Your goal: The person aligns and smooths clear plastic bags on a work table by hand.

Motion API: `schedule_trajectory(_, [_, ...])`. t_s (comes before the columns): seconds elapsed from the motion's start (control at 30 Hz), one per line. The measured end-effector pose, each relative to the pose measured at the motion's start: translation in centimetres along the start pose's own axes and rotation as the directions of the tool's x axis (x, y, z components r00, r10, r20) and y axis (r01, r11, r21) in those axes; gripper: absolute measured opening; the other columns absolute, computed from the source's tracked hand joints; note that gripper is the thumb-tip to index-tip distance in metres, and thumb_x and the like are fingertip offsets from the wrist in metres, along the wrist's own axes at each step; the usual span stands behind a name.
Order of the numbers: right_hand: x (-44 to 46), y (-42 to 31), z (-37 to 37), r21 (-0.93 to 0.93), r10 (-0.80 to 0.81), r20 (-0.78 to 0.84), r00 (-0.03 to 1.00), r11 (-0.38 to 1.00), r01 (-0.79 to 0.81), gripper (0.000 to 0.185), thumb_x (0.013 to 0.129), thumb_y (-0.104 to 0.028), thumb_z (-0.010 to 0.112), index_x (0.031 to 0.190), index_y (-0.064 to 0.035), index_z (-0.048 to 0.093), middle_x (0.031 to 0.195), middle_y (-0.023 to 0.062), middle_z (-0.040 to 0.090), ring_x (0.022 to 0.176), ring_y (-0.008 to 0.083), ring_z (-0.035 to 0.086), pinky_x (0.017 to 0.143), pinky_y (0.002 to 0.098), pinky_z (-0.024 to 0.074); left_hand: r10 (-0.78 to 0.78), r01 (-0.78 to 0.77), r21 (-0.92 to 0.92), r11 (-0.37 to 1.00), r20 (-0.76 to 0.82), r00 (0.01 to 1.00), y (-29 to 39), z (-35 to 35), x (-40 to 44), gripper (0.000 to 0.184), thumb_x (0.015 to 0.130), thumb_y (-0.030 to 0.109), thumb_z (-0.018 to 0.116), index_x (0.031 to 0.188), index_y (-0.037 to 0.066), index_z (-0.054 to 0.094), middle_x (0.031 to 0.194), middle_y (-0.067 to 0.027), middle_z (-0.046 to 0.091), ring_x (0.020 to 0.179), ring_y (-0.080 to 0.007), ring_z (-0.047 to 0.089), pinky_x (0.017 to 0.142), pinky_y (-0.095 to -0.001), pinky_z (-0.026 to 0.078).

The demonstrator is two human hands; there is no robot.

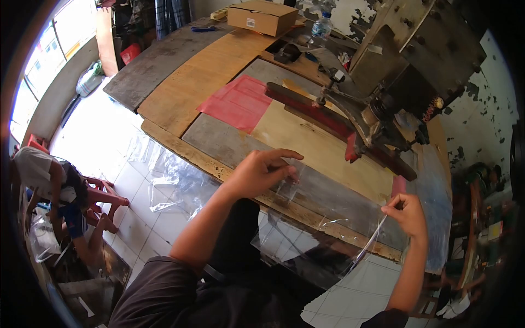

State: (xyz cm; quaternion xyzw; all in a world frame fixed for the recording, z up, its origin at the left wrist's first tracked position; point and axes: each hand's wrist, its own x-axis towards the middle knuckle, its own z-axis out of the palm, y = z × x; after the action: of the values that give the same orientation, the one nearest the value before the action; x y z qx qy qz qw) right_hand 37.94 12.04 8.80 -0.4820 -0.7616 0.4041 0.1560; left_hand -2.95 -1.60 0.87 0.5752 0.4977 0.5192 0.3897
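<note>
A clear plastic sheet [290, 240] hangs over the table's front edge, between my hands and my lap. My right hand [407, 216] is closed in a pinch on its right edge, which catches the light as a bright strip. My left hand [262, 175] has thumb and curled fingers together on the sheet's left part, while the index finger points out over the worktop. Beyond my hands lies a pale yellow board [322, 150], with a pink-red sheet [238, 103] at its left end. Above the board sits a long dark red press bar [311, 117].
The heavy machine head [415, 44] rises at the back right. A cardboard box [261, 17] and a water bottle [321, 27] stand at the far side. Loose clear plastic [169, 175] lies left of the table's front edge. Another person [60, 186] sits at lower left.
</note>
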Motion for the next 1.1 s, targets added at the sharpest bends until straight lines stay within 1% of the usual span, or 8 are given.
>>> schedule_trajectory(0.03, [0.0,0.0,0.0,-0.005,-0.010,0.001,1.000,1.000,0.010,0.019,0.086,-0.007,0.089,0.082,-0.0012,0.071,0.082,0.0040,0.074,0.075,0.0076,0.064,0.070,0.0255,0.0507,-0.051,0.051,-0.003,0.999,-0.009,0.999,0.2,0.1,-0.1,0.031,0.105,0.011,0.069,0.134,0.003,0.070,0.096,-0.0091,0.083,0.087,-0.0034,0.067,0.084,-0.0269,0.055])
schedule_trajectory(0.13, [0.1,0.3,0.0,0.007,-0.001,0.003,1.000,1.000,0.001,0.020,0.085,-0.007,0.090,0.081,-0.0014,0.071,0.082,0.0041,0.074,0.074,0.0073,0.064,0.069,0.0247,0.0508,-0.035,0.033,-0.056,0.998,-0.026,0.999,-0.3,0.3,0.0,0.031,0.104,0.010,0.070,0.134,0.003,0.070,0.092,-0.0074,0.082,0.086,-0.0023,0.064,0.083,-0.0259,0.054])
schedule_trajectory(0.27, [0.0,0.2,0.0,-0.026,-0.002,-0.019,1.000,1.000,0.002,0.021,0.085,-0.007,0.090,0.081,-0.0016,0.070,0.082,0.0040,0.074,0.073,0.0071,0.064,0.068,0.0248,0.0510,-0.049,0.049,-0.025,0.998,-0.019,0.999,-0.1,0.3,-0.1,0.032,0.104,0.009,0.071,0.134,0.002,0.070,0.089,-0.0049,0.080,0.085,-0.0015,0.062,0.081,-0.0250,0.053])
schedule_trajectory(0.33, [0.0,0.3,0.1,0.002,-0.023,-0.030,0.999,1.000,0.024,0.022,0.085,-0.007,0.091,0.081,-0.0020,0.070,0.082,0.0038,0.074,0.072,0.0064,0.063,0.066,0.0247,0.0501,-0.034,0.032,-0.065,0.997,-0.026,0.999,-0.3,0.4,0.0,0.032,0.104,0.009,0.071,0.135,0.001,0.069,0.086,-0.0030,0.079,0.084,-0.0007,0.061,0.080,-0.0242,0.052])
schedule_trajectory(0.57, [-0.3,1.1,0.3,0.016,-0.067,-0.058,0.996,0.998,0.068,0.023,0.085,-0.006,0.090,0.081,-0.0034,0.068,0.083,0.0030,0.074,0.073,0.0052,0.061,0.066,0.0239,0.0474,-0.051,0.051,-0.039,0.998,-0.012,0.999,-0.4,0.2,0.0,0.032,0.104,0.009,0.070,0.135,0.001,0.069,0.091,-0.0049,0.081,0.087,-0.0019,0.065,0.082,-0.0246,0.053])
schedule_trajectory(0.87, [-0.9,1.3,0.7,0.069,-0.113,-0.108,0.988,0.990,0.121,0.025,0.086,-0.003,0.089,0.086,-0.0058,0.064,0.086,0.0026,0.073,0.077,0.0058,0.061,0.070,0.0238,0.0470,-0.022,0.022,-0.013,1.000,-0.012,1.000,-0.2,0.1,-0.1,0.033,0.104,0.009,0.069,0.136,0.001,0.067,0.093,-0.0071,0.082,0.088,-0.0021,0.066,0.084,-0.0255,0.054])
schedule_trajectory(0.93, [-1.0,1.5,0.9,0.180,-0.150,-0.147,0.978,0.968,0.176,0.029,0.086,-0.001,0.087,0.089,-0.0073,0.059,0.088,0.0032,0.072,0.079,0.0073,0.062,0.072,0.0250,0.0474,-0.043,0.042,-0.041,0.998,-0.010,0.999,0.0,0.0,-0.1,0.033,0.104,0.010,0.070,0.137,0.001,0.067,0.093,-0.0068,0.082,0.087,-0.0017,0.066,0.084,-0.0253,0.054])
schedule_trajectory(1.1, [-1.5,0.7,0.9,0.151,-0.156,-0.152,0.976,0.972,0.179,0.030,0.087,0.002,0.085,0.091,-0.0075,0.057,0.089,0.0035,0.071,0.083,0.0089,0.063,0.077,0.0270,0.0498,-0.043,0.043,-0.060,0.997,-0.011,0.999,0.2,0.0,-0.1,0.033,0.104,0.011,0.070,0.136,0.000,0.068,0.092,-0.0064,0.082,0.087,-0.0016,0.066,0.083,-0.0253,0.054])
